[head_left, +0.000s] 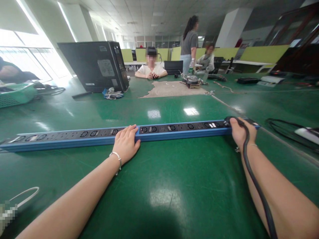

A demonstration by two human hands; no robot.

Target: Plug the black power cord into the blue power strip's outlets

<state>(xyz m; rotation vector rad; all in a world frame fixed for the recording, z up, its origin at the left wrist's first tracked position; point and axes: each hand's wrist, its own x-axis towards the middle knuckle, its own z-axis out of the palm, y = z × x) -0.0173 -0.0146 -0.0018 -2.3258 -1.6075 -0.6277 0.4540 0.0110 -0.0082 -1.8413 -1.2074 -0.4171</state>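
Note:
A long blue power strip (184, 132) with a row of black sockets lies across the green table. My left hand (126, 142) rests on its middle, fingers laid over the top and thumb against the near side. Toward the strip's right end, my right hand (243, 132) is closed on a black plug (227, 121) that sits at the sockets. Whether the plug is seated in a socket is hidden by my fingers. Its thick black cable (251, 169) runs back over my right forearm toward me.
Beyond the strip stand a black computer case (97, 66), gloves (112, 94), a cardboard sheet (169, 90) and a small device (191, 79). A green basket (18, 95) is at far left. Black cables (281, 124) lie at right. A person (151, 68) sits opposite; others are behind.

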